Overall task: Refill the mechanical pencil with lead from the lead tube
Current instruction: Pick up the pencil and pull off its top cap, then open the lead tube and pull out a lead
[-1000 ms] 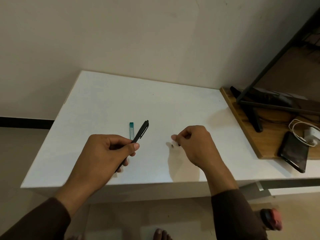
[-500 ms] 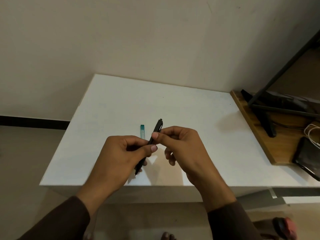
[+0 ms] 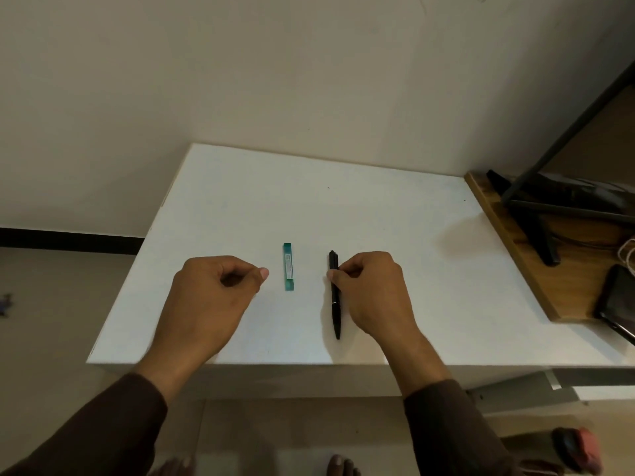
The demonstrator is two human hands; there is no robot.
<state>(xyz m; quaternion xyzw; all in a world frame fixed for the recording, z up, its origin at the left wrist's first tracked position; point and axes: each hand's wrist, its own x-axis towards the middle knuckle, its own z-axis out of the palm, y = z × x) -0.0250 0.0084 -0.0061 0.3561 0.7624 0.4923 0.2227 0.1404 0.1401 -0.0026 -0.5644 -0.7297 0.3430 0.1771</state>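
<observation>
1. The mechanical pencil point(image 3: 335, 294) now lies flat on the white tabletop point(image 3: 378, 218), running lengthwise toward the person, its slim end nearest the tabletop's front edge. Half a second ago it was held up in the air between both hands.
2. The right hand point(image 3: 372, 290) stays on the pencil: its thumb and forefinger pinch the barrel near the upper part, with the other fingers curled in. Whether it presses the pencil down or merely holds it cannot be told.
3. The left hand point(image 3: 213, 297) has let go of the pencil and moved off to the left. Its fingers are curled into a loose fist with the thumb tip pointing right, and it holds nothing that can be seen.
4. The lead tube point(image 3: 288, 266), a slim teal case with a pale label, lies on the tabletop between the two hands. It is just right of the left thumb without touching it, and lies roughly parallel to the pencil. It has kept the same spot on the tabletop as before.
5. The two hands, which met over the pencil a moment ago, are now apart, one on each side of the tube.
6. At the right, a wooden board point(image 3: 536, 269) carries a black stand point(image 3: 536, 231) and a dark phone point(image 3: 618, 300).
</observation>
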